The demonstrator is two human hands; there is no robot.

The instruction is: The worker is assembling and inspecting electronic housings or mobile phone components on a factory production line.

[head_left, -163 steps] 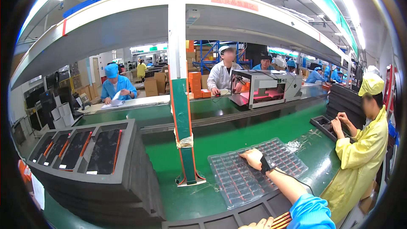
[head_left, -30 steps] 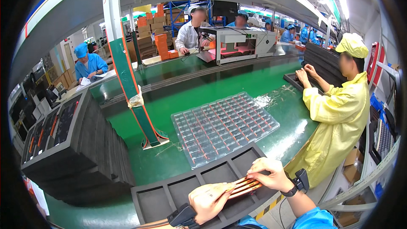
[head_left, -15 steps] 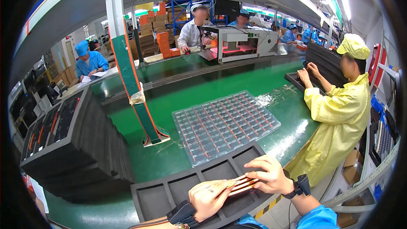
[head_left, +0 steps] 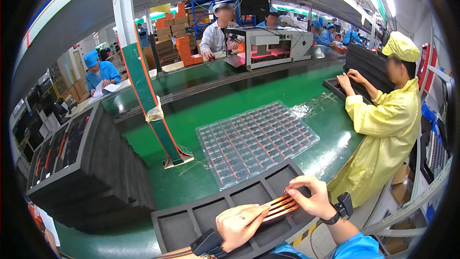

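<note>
A small bundle of thin, flat strips with orange and dark edges (head_left: 278,207) is held above the near side of a black foam tray (head_left: 199,212). My left hand (head_left: 240,226) is closed round the bundle's left end, thumb on the near side. At the right end, my right hand (head_left: 310,197) pinches with thumb and forefinger by the strips' upper tips. Open rectangular compartments divide the foam tray. Just beyond it lies a clear plastic cell tray (head_left: 258,141) with rows of orange lines. What my palms cover is hidden.
A tall stack of black foam trays (head_left: 96,182) stands at left, strips in its top one. A green-and-white post (head_left: 139,81) rises from the green bench (head_left: 330,156). A co-worker in yellow (head_left: 383,115) handles foam trays at right. A grey machine (head_left: 268,50) stands beyond.
My right hand's fingers have drawn together and shifted slightly up and right toward the strips' ends, uncovering more of the bundle. My left hand keeps its hold. The whole view has shifted slightly.
</note>
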